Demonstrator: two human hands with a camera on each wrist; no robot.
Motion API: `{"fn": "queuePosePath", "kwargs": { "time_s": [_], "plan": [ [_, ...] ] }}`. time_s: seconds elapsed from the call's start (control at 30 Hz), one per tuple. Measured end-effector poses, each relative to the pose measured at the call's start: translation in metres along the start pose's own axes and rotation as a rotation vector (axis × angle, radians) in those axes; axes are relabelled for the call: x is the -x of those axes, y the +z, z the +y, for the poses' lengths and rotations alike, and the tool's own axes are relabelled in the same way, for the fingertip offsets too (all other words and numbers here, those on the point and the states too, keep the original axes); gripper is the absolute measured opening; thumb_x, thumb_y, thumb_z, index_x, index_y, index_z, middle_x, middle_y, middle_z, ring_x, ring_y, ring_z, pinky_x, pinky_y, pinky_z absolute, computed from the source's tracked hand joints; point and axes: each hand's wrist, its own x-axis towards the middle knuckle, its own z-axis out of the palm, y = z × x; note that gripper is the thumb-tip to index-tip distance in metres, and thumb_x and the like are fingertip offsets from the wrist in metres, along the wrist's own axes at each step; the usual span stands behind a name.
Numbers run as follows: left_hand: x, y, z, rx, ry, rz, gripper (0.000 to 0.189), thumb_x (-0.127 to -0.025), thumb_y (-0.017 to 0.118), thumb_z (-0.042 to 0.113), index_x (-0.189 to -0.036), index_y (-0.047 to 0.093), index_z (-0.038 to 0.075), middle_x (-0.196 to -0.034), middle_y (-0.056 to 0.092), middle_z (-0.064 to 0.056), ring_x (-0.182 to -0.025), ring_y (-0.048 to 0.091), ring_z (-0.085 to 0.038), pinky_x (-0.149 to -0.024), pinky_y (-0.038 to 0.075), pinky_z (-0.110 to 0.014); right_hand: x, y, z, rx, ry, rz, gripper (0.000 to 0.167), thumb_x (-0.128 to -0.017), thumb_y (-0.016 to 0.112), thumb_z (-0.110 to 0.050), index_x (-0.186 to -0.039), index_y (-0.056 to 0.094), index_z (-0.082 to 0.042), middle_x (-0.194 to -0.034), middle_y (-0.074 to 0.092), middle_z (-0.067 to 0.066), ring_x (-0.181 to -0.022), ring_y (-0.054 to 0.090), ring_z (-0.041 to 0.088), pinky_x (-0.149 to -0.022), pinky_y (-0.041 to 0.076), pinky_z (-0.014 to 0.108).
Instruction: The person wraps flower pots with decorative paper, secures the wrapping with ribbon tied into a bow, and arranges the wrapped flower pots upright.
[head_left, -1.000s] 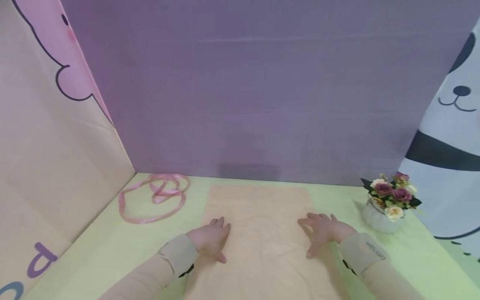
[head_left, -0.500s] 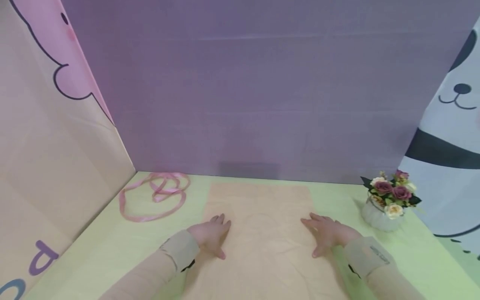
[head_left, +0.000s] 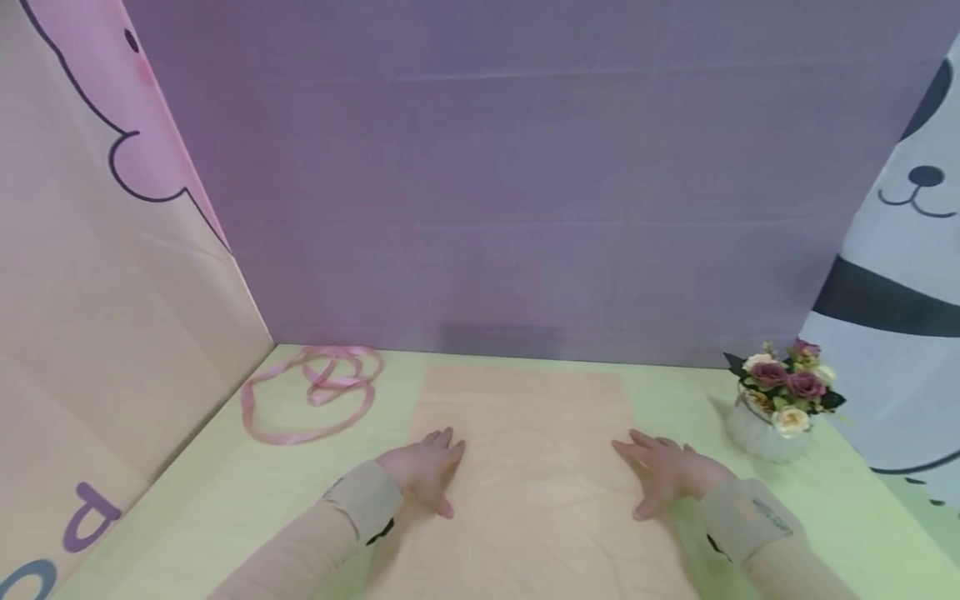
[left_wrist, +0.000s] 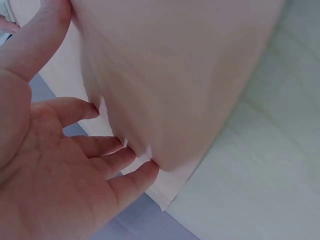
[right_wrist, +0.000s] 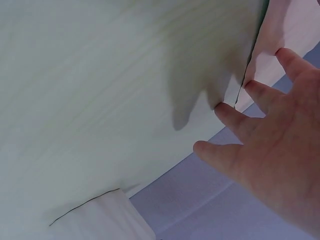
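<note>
One large rectangular sheet, peach, thin and flat, of paper or cloth (which, cannot be told) (head_left: 532, 483): spread on the pale green tabletop (head_left: 202, 492), centred, its far edge close to the far side, its near end beyond view. Surface matt, with faint creases and shallow wrinkles towards the near half. Handling, as judged: light, limp, easily folded, little slippery, apt to crease or, if paper, tear; best taken by its corners or long side edges, between thumb and fingertips. Left hand (head_left: 426, 473): palm down at the sheet's left edge, fingers spread, fingertips denting the surface; grip loose, nothing held. Right hand (head_left: 671, 473): at the right edge, fingers spread, partly over the sheet and partly over the tabletop; grip loose, nothing held, exact contact not clear. One pink ribbon, narrow, satiny (head_left: 294, 437): loosely looped, far left. One white rounded pot, apparently ribbed (head_left: 759, 433), far right, filled with cream and mauve flowers, seemingly artificial (head_left: 787, 385), with dark green leaves. Backing: purple cloth-like panel, horizontally creased (head_left: 487, 192), behind the tabletop.
</note>
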Motion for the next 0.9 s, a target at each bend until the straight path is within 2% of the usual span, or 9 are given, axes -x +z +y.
{"fn": "queuePosePath", "kwargs": {
  "time_s": [0.53, 0.9],
  "plan": [
    [-0.0011, 0.0016, -0.0026, 0.014, -0.013, 0.003, 0.094, -0.071, 0.081, 0.038, -0.148, 0.032, 0.012, -0.157, 0.019, -0.015, -0.144, 0.018, -0.029, -0.114, 0.026, -0.048, -0.0055, 0.0035, 0.0052, 0.021, -0.002, -0.030, 0.106, -0.062, 0.084, -0.044, -0.145, 0.032, -0.003, -0.150, 0.019, 0.032, -0.127, 0.021, 0.064, -0.094, 0.013, 0.081],
    [-0.0043, -0.0002, 0.0035, 0.015, -0.010, -0.003, 0.093, -0.073, 0.080, 0.037, -0.148, 0.032, 0.013, -0.157, 0.019, -0.014, -0.145, 0.018, -0.029, -0.114, 0.025, -0.047, 0.0002, 0.0010, 0.0095, -0.010, 0.013, -0.014, 0.107, -0.060, 0.085, -0.044, -0.144, 0.034, -0.003, -0.149, 0.020, 0.032, -0.128, 0.021, 0.062, -0.095, 0.012, 0.080]
  ]
}}
